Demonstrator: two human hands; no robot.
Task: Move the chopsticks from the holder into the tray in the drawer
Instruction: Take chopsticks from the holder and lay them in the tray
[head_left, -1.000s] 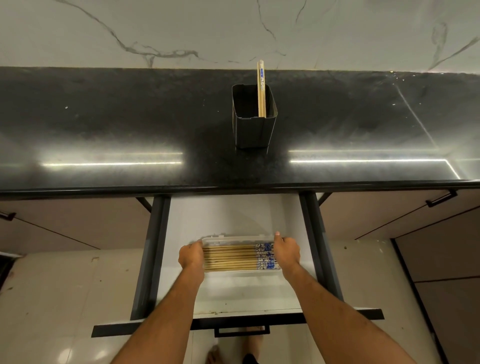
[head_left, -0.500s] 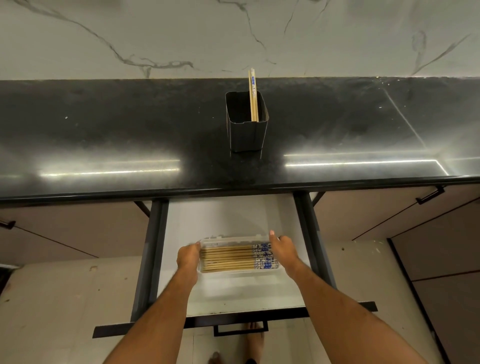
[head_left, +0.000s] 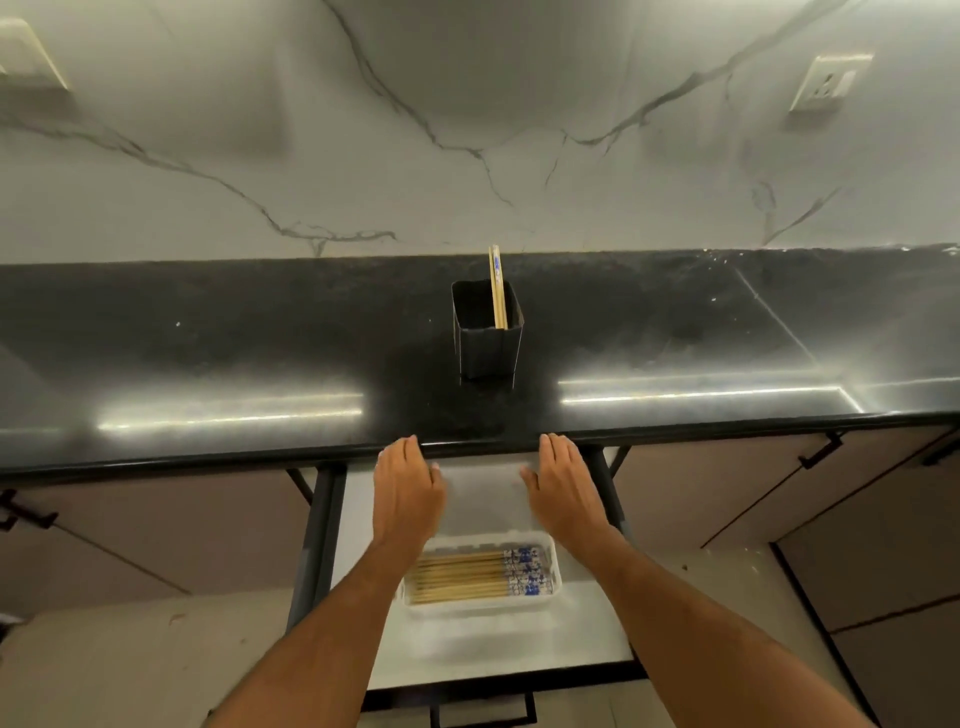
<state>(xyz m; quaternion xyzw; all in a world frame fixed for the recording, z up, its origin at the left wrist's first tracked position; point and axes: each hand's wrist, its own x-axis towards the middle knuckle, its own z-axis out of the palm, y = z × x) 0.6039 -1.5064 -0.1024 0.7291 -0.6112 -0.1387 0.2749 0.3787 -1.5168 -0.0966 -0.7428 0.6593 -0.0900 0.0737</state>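
Both hands, left (head_left: 404, 493) and right (head_left: 563, 488), spread, empty, near counter edge (head_left: 208, 457), probably reaching for last chopsticks (head_left: 496, 286) in holder (head_left: 485, 345); tray (head_left: 480, 608) nearly full.

The lower lengths of the last chopsticks (head_left: 497, 291) are standing hidden behind the holder (head_left: 487, 332) wall. The left forearm is covering the left end of the tray (head_left: 551, 566) and its chopstick tips. The countertop (head_left: 208, 332) is concealing the rear of the drawer (head_left: 519, 644). The frame's bottom edge is cutting off both forearms and the drawer handle (head_left: 480, 712). Motion blur is softening the left hand (head_left: 408, 493) and right hand (head_left: 563, 488). The wall socket (head_left: 828, 83) details are too small to read.
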